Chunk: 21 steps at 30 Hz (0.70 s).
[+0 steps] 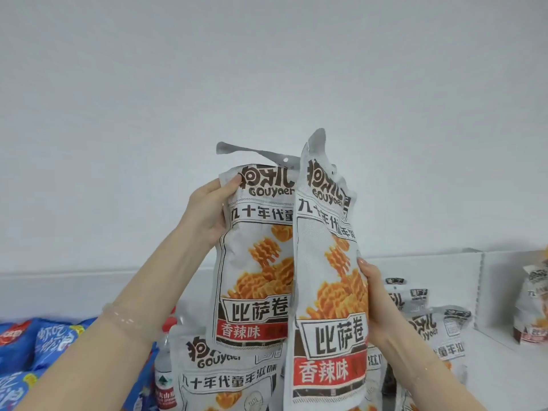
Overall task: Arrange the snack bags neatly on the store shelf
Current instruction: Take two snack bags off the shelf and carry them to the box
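Two grey-white snack bags with orange waffle crisps printed on them are held up in front of the white wall. My left hand (207, 212) grips the left bag (255, 262) by its upper left edge. My right hand (375, 301) grips the right bag (326, 292) along its right side; this bag overlaps the left one and stands slightly in front. Below them lie more bags of the same kind (225, 378), and others (436, 336) are piled at the right on the white shelf (498, 372).
Blue snack bags (38, 348) lie at the lower left. A water bottle (164, 378) with a red label stands between the blue bags and the grey ones. A white divider (477, 289) splits the shelf at the right, with one more grey bag (533, 307) beyond it.
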Each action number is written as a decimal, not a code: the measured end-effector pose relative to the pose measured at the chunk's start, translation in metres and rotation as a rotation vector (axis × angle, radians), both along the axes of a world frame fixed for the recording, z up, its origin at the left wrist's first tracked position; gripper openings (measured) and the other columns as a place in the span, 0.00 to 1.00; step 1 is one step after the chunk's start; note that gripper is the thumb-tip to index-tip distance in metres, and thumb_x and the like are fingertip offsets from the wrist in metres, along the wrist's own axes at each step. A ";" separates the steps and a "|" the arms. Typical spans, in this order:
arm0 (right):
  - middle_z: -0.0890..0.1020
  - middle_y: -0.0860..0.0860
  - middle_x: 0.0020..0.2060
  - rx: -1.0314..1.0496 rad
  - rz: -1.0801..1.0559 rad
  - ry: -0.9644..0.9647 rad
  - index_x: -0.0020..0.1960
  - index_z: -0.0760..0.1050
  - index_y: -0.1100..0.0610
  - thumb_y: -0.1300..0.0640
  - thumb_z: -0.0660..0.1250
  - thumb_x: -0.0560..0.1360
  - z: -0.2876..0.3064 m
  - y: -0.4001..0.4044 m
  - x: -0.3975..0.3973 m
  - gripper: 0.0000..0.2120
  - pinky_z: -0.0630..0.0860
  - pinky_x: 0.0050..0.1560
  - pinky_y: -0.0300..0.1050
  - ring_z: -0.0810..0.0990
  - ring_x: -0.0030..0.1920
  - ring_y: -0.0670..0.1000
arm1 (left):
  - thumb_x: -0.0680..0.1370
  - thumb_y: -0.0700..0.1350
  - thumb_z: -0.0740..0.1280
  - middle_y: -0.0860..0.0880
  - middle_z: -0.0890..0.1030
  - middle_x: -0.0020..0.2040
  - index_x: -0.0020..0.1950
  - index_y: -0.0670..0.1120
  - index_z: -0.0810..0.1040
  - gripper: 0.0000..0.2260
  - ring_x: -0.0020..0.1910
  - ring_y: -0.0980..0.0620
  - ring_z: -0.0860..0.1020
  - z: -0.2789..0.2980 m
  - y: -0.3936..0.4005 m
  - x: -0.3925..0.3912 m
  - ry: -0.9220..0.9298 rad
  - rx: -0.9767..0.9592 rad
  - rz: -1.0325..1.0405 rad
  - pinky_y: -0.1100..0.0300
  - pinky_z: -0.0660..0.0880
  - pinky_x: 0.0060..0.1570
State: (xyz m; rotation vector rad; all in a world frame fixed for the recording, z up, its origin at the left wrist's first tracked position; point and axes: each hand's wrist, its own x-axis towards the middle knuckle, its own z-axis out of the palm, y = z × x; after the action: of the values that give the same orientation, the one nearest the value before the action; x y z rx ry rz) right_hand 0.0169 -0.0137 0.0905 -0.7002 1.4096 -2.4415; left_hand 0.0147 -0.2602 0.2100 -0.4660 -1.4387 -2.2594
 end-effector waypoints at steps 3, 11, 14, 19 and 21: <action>0.87 0.59 0.47 0.049 -0.093 0.053 0.46 0.87 0.56 0.39 0.83 0.37 0.008 0.009 0.013 0.40 0.83 0.41 0.52 0.87 0.44 0.58 | 0.78 0.40 0.67 0.47 0.87 0.39 0.50 0.42 0.83 0.05 0.37 0.51 0.85 0.003 0.006 0.012 0.063 -0.001 0.000 0.58 0.81 0.34; 0.88 0.58 0.43 -0.006 -0.358 0.097 0.41 0.87 0.54 0.36 0.81 0.35 0.009 0.038 0.097 0.38 0.84 0.36 0.49 0.87 0.40 0.56 | 0.73 0.51 0.70 0.46 0.86 0.51 0.53 0.43 0.82 0.14 0.53 0.47 0.84 -0.019 0.034 0.046 0.105 -0.030 -0.166 0.54 0.82 0.47; 0.88 0.57 0.42 -0.078 -0.471 0.058 0.40 0.88 0.53 0.36 0.81 0.37 -0.003 0.057 0.142 0.35 0.83 0.35 0.47 0.87 0.40 0.55 | 0.68 0.53 0.75 0.42 0.81 0.62 0.65 0.44 0.76 0.28 0.61 0.42 0.80 -0.051 0.050 0.053 0.198 -0.148 -0.436 0.45 0.79 0.54; 0.87 0.58 0.48 -0.097 -0.741 -0.083 0.52 0.84 0.56 0.37 0.82 0.42 -0.026 0.113 0.215 0.43 0.84 0.41 0.50 0.87 0.44 0.57 | 0.68 0.46 0.77 0.37 0.81 0.60 0.68 0.48 0.69 0.31 0.52 0.41 0.84 -0.116 0.128 0.070 0.100 -0.359 -0.678 0.48 0.82 0.43; 0.86 0.59 0.51 -0.055 -0.864 -0.165 0.57 0.80 0.57 0.36 0.81 0.42 -0.036 0.139 0.251 0.48 0.82 0.46 0.51 0.86 0.46 0.58 | 0.66 0.48 0.78 0.38 0.83 0.55 0.63 0.44 0.74 0.28 0.49 0.40 0.85 -0.131 0.173 0.084 0.120 -0.410 -0.683 0.48 0.83 0.43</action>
State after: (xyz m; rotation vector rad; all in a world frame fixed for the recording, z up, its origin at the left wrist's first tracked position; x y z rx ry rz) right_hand 0.2674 0.1257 0.0542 0.1762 1.8395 -3.0485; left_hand 0.0991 -0.0873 0.0787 -1.3764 -1.8885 -2.3330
